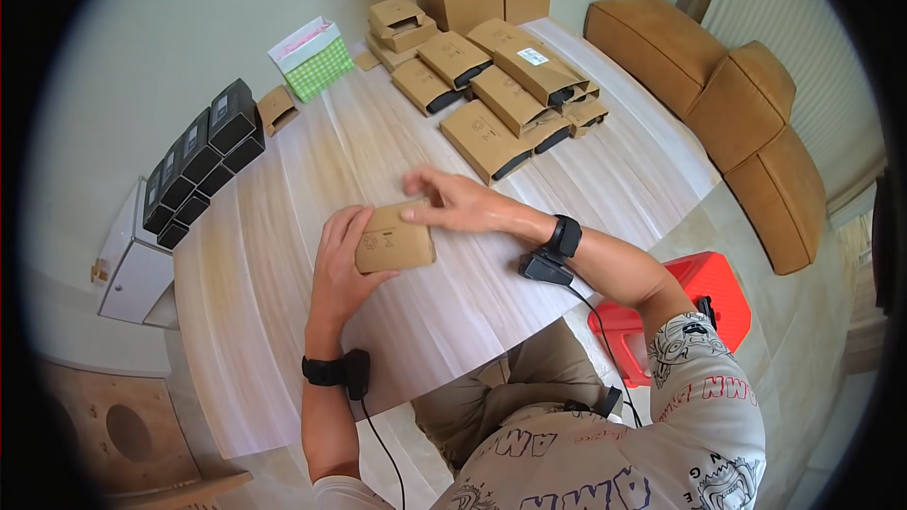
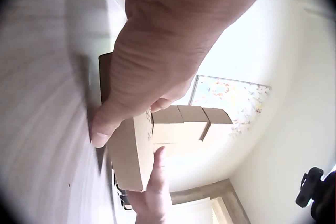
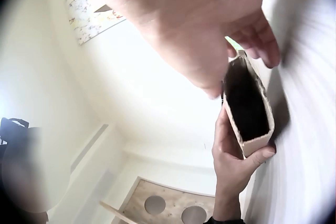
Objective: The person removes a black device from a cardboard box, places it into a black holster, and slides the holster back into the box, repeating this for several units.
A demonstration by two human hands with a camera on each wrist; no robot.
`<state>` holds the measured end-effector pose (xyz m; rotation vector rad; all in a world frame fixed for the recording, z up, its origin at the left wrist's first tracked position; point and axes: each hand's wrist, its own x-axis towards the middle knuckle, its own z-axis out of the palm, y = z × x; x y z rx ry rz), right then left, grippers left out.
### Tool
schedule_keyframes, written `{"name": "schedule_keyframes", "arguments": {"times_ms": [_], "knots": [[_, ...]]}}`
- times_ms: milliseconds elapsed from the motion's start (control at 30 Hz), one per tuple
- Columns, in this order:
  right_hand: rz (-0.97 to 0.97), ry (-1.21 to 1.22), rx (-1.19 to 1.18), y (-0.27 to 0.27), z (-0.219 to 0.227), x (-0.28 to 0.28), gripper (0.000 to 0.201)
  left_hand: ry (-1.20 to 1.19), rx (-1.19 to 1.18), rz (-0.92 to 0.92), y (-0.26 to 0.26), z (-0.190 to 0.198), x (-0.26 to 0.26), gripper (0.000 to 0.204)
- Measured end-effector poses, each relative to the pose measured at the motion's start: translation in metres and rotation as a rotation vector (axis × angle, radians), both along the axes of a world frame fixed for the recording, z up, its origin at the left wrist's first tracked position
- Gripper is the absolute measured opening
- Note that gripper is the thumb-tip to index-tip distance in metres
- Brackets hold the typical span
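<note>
Left hand: gripping carton, in from table's near edge.
Right hand: spread wide; cannot tell thumb contact.
Open end: facing right hand.

Left grip is curled, right grip loosely bent.

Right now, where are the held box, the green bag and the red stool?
Held box (image 1: pixel 402 239): head view, printed face.
Green bag (image 1: pixel 317 66): head view, checked front.
Red stool (image 1: pixel 728 291): head view, top.
</note>
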<state>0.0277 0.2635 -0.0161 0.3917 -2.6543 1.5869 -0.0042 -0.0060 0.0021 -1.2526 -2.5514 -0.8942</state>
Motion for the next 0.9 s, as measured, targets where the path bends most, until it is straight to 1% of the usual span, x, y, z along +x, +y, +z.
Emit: {"name": "schedule_keyframes", "arguments": {"times_ms": [33,67,100,133,200,233,267,300,333,367,433,500,567,600,633,700,733,767,833,867,900], "knots": [[-0.003,0.003,0.002,0.0,-0.01,-0.005,0.051,0.024,-0.011,-0.028,0.002,0.002,0.001,0.099],[0.094,-0.051,-0.099,-0.001,-0.024,-0.012,0.05,0.047,-0.022,-0.054,0.003,0.004,0.002,0.098],[0.191,-0.105,-0.199,-0.003,-0.021,-0.013,0.05,0.047,-0.02,-0.055,0.003,0.001,0.001,0.098],[0.189,-0.106,-0.199,-0.002,-0.017,-0.011,0.05,0.073,-0.017,-0.055,0.002,-0.004,-0.001,0.1],[0.177,-0.311,-0.302,0.004,-0.004,-0.007,0.048,0.098,-0.016,-0.06,0.003,-0.004,0.0,0.101],[0.172,-0.314,-0.306,0.006,0.001,-0.005,0.048,0.092,0.033,-0.009,0.004,-0.001,0.004,0.102],[0.144,-0.261,-0.29,0.011,0.006,-0.005,0.048,0.088,0.084,0.043,0.004,0.001,0.006,0.103],[0.117,-0.206,-0.271,0.015,0.013,-0.004,0.048,0.088,0.087,0.039,0.004,0.001,0.006,0.103],[0.101,-0.137,-0.213,0.022,0.025,0.0,0.049,0.062,0.136,0.083,0.002,-0.001,0.005,0.102],[0.099,-0.136,-0.209,0.031,0.037,0.008,0.049,0.035,0.184,0.128,0.001,-0.002,0.003,0.102],[0.029,0.018,0.073,0.055,0.057,0.03,0.05,0.026,0.171,0.15,-0.003,-0.005,-0.001,0.098],[0.017,-0.018,0.055,0.088,0.055,0.051,0.05,0.016,0.16,0.177,-0.005,-0.009,-0.002,0.094],[-0.071,-0.071,0.122,0.129,0.048,0.076,0.049,-0.004,0.165,0.208,-0.005,-0.013,-0.003,0.085],[-0.105,-0.132,0.084,0.148,0.048,0.089,0.05,-0.008,0.171,0.211,-0.005,-0.015,-0.004,0.085],[-0.139,-0.193,0.045,0.167,0.048,0.101,0.05,-0.01,0.164,0.204,-0.005,-0.017,-0.006,0.081],[-0.231,-0.289,0.088,0.212,0.039,0.119,0.052,-0.013,0.159,0.197,-0.006,-0.02,-0.008,0.077],[-0.3,-0.336,0.018,0.225,0.037,0.125,0.052,-0.015,0.152,0.196,-0.006,-0.022,-0.008,0.074],[-0.392,-0.254,0.106,0.242,0.028,0.127,0.059,-0.016,0.143,0.193,-0.006,-0.024,-0.008,0.071],[-0.553,-0.039,0.317,0.256,0.017,0.127,0.059,-0.047,0.15,0.197,-0.007,-0.029,-0.011,0.069],[-0.556,-0.04,0.316,0.261,0.011,0.131,0.059,-0.074,0.156,0.203,-0.008,-0.031,-0.012,0.067],[-0.67,0.047,0.383,0.253,0.013,0.136,0.06,-0.074,0.155,0.2,-0.01,-0.036,-0.015,0.067]]}}
